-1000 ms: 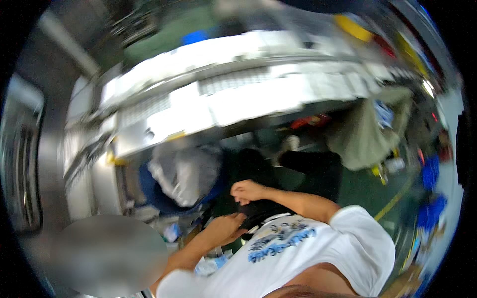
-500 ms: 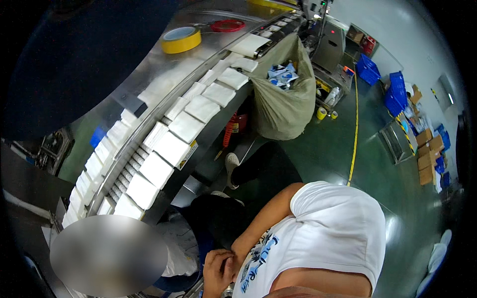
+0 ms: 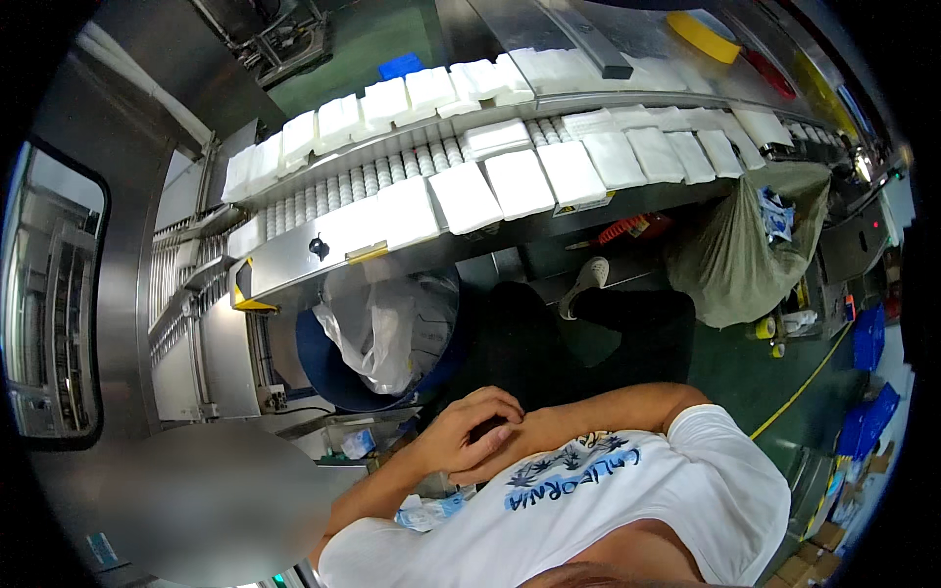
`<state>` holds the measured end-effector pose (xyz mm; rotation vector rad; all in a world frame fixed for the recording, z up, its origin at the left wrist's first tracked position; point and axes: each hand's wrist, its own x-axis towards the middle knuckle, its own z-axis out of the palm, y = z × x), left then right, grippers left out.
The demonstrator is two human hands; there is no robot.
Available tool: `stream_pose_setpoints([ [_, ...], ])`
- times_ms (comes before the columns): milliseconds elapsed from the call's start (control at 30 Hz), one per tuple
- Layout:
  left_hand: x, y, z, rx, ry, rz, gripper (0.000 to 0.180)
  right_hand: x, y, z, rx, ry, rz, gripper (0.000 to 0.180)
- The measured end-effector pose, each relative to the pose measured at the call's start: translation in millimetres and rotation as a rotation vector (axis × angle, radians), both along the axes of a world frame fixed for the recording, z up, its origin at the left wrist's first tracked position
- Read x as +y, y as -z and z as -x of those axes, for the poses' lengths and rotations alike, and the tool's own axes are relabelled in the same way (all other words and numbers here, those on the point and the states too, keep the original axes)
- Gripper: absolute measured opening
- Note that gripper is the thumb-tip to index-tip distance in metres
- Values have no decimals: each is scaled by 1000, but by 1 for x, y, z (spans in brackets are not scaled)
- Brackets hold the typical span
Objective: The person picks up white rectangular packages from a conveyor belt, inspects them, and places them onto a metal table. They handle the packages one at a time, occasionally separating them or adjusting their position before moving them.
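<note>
My left hand (image 3: 475, 429) lies across my right wrist at my lap, its fingers curled over it and the thumb alongside. My right forearm (image 3: 598, 407) comes in from the right and crosses under that hand. Most of my right hand is hidden beneath the left hand and forearm, so its fingers do not show. Ahead of my knees stand rows of folded white sheet stacks (image 3: 520, 183) along the near ledge of a roller conveyor (image 3: 368, 181). A second row of white stacks (image 3: 382, 103) lines its far side. Neither hand touches them.
A blue bin (image 3: 319, 367) with a clear plastic bag (image 3: 377, 338) stands under the conveyor. A greenish cloth sack (image 3: 725, 269) hangs at its right end. Yellow tape (image 3: 701, 37) and red-handled scissors (image 3: 767, 73) lie on the metal top. Blue crates (image 3: 867, 421) stand far right.
The view has swung left, bringing the conveyor's left end, the bin and a machine window into sight. My arms stay folded together at my lap.
</note>
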<state>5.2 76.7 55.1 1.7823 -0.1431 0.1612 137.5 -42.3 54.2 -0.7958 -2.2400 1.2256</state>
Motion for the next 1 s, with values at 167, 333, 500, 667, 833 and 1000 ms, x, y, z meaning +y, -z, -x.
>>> stream_pose_setpoints([
  [167, -2, -10, -16, 73, -79, 34, 18, 4, -20, -22, -34, -56, -5, 28],
  [333, 6, 9, -15, 57, -117, -8, 22, 16, -18, -20, -115, -77, 18, 31],
  [500, 2, 11, -20, 5, -225, -46, 19, 8, 18, -14, -20, -21, -288, 21],
  [667, 8, 13, -13, 61, -220, -147, 18, 1, 16, -14, 113, 171, -359, 17],
  [833, 8, 11, -18, -60, -312, 7, 14, 3, 31, -14, 193, 332, -374, 14],
  [1000, 0, 1, -24, 23, -160, 120, 32, 3, 30, -9, 307, 224, -267, 16],
])
